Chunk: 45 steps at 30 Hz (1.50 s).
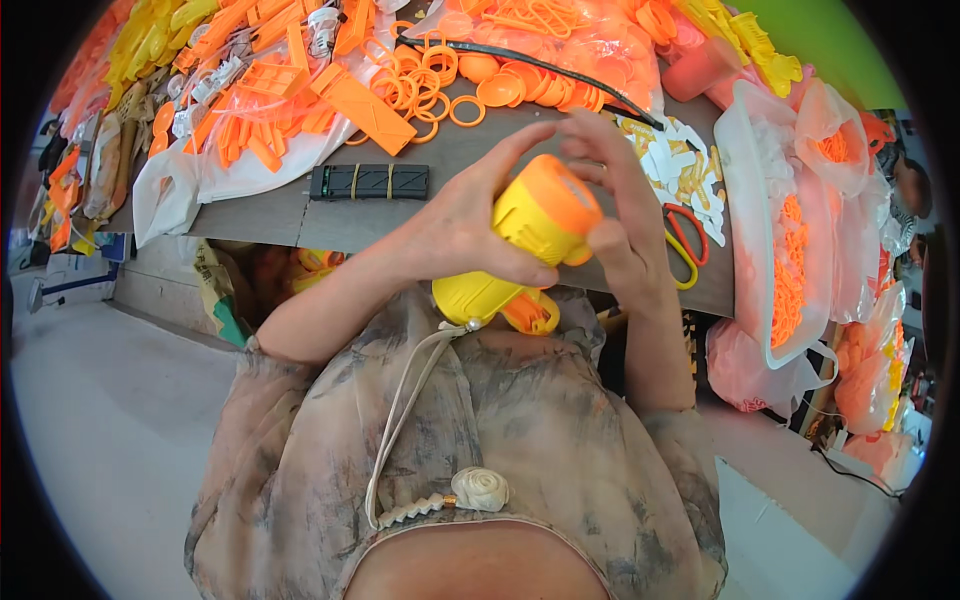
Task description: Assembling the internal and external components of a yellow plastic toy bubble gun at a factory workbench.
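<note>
Head view: both hands (540,215) grip a yellow-orange toy (535,225) over the cluttered table's near edge (340,228).

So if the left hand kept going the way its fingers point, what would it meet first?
The left hand grips the yellow toy body, its fingers pointing toward the right hand. Straight on, it would probably meet the right hand's fingers at the orange cap; depth is hard to judge.

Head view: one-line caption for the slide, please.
Both hands, left hand and right hand, hold a yellow plastic toy with an orange cap above a table heaped with orange parts.
</note>
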Tool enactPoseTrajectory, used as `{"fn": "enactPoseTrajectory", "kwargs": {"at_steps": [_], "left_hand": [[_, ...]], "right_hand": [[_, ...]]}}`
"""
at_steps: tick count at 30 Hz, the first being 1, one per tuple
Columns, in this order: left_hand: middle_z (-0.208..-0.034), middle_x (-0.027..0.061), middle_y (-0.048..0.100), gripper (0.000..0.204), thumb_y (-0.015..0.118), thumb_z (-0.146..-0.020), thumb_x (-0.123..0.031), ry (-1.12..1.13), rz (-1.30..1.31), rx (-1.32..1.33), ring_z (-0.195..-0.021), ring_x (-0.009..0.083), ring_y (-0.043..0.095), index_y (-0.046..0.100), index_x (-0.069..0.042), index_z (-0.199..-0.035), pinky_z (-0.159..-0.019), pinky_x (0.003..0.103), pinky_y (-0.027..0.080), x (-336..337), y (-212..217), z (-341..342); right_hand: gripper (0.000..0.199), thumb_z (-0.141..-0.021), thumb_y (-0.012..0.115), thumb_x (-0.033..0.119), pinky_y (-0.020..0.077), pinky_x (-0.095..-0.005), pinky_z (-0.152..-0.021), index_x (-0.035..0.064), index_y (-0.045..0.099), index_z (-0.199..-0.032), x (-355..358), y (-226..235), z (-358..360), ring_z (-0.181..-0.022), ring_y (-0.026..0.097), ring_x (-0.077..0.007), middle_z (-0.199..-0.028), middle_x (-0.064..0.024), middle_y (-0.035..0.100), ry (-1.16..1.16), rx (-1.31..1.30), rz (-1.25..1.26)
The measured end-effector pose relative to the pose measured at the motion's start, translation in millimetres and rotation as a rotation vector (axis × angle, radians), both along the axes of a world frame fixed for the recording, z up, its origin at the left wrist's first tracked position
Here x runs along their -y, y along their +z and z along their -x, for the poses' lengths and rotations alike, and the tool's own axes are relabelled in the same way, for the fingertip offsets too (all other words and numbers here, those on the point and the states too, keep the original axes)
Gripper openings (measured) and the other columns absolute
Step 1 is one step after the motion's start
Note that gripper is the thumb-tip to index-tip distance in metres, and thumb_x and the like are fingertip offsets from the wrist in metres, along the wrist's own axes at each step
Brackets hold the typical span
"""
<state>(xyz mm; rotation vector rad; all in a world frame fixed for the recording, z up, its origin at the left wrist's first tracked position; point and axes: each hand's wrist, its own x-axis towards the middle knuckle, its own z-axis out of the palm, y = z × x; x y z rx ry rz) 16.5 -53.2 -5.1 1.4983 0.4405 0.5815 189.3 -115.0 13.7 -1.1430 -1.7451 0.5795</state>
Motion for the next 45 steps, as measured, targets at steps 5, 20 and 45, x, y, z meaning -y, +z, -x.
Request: {"fn": "enactPoseTrajectory", "kwargs": {"at_steps": [5,20,45], "left_hand": [[-0.111,0.0141,0.054,0.108,0.083,-0.053,-0.026,0.014,-0.029,-0.058,-0.103,0.0205,0.054,0.023,-0.001,-0.140,-0.088,0.030,0.042,-27,19,-3],[-0.102,0.0124,0.055,0.050,0.059,-0.071,-0.022,0.357,0.273,0.143,-0.091,0.0174,0.056,0.043,0.001,-0.112,-0.077,0.028,0.046,3,21,29],[-0.078,0.0041,0.058,0.012,0.063,-0.081,-0.013,1.052,-0.531,-0.528,-0.071,0.0117,0.054,0.064,-0.001,-0.085,-0.064,0.025,0.043,-59,-15,165]], "right_hand": [[0.049,-0.085,0.049,0.042,0.0388,-0.0321,-0.085,0.0009,0.053,-0.112,-21,31,-12,-0.094,0.050,-0.0192,-0.104,-0.0103,0.053,0.018,0.196,0.148],[0.051,-0.088,0.037,0.041,0.0410,-0.0271,-0.075,-0.0040,0.047,-0.108,9,-8,20,-0.085,0.051,-0.0160,-0.096,-0.0108,0.052,-0.376,-0.351,0.024],[0.043,-0.093,0.035,0.036,0.0453,-0.0277,-0.075,-0.0017,0.044,-0.112,4,-61,17,-0.087,0.057,-0.0170,-0.096,-0.0114,0.056,-0.229,-0.817,0.260]]}}
